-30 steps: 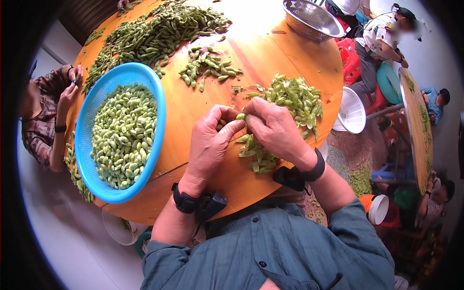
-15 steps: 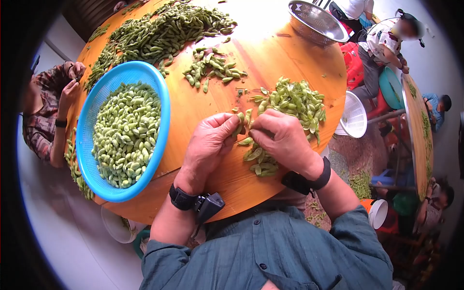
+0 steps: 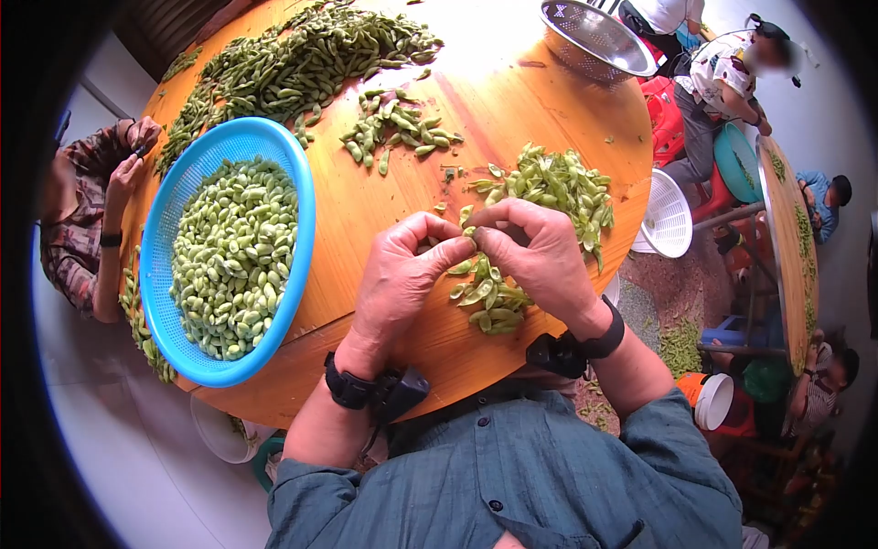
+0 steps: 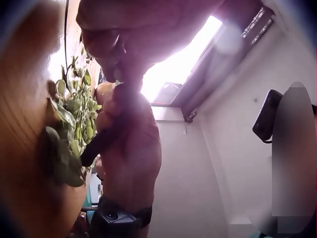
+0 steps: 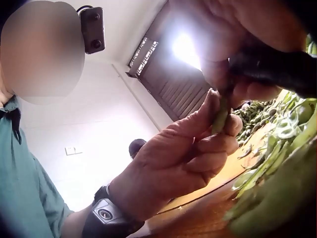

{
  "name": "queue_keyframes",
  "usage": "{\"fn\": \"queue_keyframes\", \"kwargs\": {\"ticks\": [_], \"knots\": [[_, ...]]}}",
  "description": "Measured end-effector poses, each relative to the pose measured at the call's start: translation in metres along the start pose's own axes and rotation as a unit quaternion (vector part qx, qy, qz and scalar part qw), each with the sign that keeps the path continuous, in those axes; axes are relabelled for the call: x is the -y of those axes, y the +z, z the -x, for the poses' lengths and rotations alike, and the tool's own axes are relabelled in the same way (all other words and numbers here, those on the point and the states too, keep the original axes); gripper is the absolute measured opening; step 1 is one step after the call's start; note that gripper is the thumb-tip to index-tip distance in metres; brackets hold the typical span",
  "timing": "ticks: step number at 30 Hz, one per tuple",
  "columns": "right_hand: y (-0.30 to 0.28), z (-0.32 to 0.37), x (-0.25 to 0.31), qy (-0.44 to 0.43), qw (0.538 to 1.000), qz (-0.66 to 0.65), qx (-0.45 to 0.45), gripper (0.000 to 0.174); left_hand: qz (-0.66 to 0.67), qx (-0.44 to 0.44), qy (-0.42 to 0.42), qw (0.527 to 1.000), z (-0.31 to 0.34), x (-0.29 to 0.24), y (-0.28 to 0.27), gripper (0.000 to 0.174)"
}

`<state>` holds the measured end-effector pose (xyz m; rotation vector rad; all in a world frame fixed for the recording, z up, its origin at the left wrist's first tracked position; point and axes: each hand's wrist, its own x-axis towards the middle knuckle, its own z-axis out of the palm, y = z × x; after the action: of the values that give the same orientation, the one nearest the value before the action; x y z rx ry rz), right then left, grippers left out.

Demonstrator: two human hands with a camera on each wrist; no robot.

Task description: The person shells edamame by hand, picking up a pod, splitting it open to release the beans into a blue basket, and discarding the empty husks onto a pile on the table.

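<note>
Over the wooden table, my left hand (image 3: 402, 274) pinches a green bean pod (image 5: 220, 116) between thumb and fingers. Its fingertips meet those of my right hand (image 3: 535, 261), whose thumb and forefinger pinch the pod's other end. Beneath and beyond the right hand lies a pile of pale, opened pods (image 3: 558, 188), with more loose ones under the fingertips. To the left of both hands, a blue basket (image 3: 305, 210) holds a heap of shelled green beans (image 3: 238, 256).
A large heap of unopened pods (image 3: 302, 69) covers the table's far left, with a smaller cluster (image 3: 398, 128) nearer. A metal colander (image 3: 599, 41) stands at the far right edge. Another person (image 3: 87, 210) sits at left; a white basket (image 3: 666, 215) is beyond the right edge.
A bean showed between the fingertips a second ago. Half a second ago the hands were slightly apart with pod pieces between them; now the fingertips have come together again.
</note>
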<state>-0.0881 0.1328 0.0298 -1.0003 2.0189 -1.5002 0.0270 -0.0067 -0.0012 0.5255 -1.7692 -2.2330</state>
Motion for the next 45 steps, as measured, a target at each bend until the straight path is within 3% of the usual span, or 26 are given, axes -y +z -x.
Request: {"fn": "queue_keyframes", "kwargs": {"ticks": [14,17,19,22,29,31,37,41,43,44,45], "knots": [[0.01,-0.003,-0.007,-0.009,0.999,-0.006,-0.041,0.011,-0.043,-0.042,0.074,0.995,0.003,0.005,0.009,0.012],[0.007,-0.003,-0.006,-0.003,0.999,-0.043,-0.022,0.011,-0.002,-0.022,0.044,0.999,0.002,0.001,0.005,0.012],[0.003,-0.003,-0.004,0.009,0.997,-0.081,-0.004,0.01,0.079,0.031,-0.043,0.995,0.0,0.0,-0.003,0.014],[0.0,-0.003,-0.001,0.045,0.991,-0.12,0.028,0.01,0.176,0.069,-0.078,0.979,-0.003,0.009,-0.006,0.016],[0.0,-0.004,-0.007,0.073,0.983,-0.165,0.035,0.01,0.265,0.117,-0.117,0.95,-0.006,0.01,-0.005,0.017],[0.001,-0.004,-0.01,0.086,0.981,-0.175,0.027,0.01,0.034,-0.027,0.045,0.998,-0.003,0.008,0.01,0.013],[0.005,-0.006,-0.013,0.106,0.981,-0.158,0.038,0.013,-0.126,-0.046,0.132,0.982,-0.002,0.008,0.01,0.014],[0.003,-0.008,-0.012,0.136,0.967,-0.203,0.077,0.015,-0.131,-0.054,0.126,0.982,0.003,0.002,0.013,0.011],[0.005,-0.008,-0.012,0.133,0.967,-0.2,0.079,0.015,-0.006,-0.035,0.042,0.998,0.002,0.002,0.011,0.009],[0.006,-0.009,-0.012,0.129,0.971,-0.193,0.063,0.015,-0.006,-0.035,0.043,0.998,0.001,0.002,0.009,0.009],[0.007,-0.009,-0.012,0.124,0.974,-0.185,0.047,0.014,0.081,-0.044,0.009,0.996,0.0,0.001,0.007,0.008]]}}
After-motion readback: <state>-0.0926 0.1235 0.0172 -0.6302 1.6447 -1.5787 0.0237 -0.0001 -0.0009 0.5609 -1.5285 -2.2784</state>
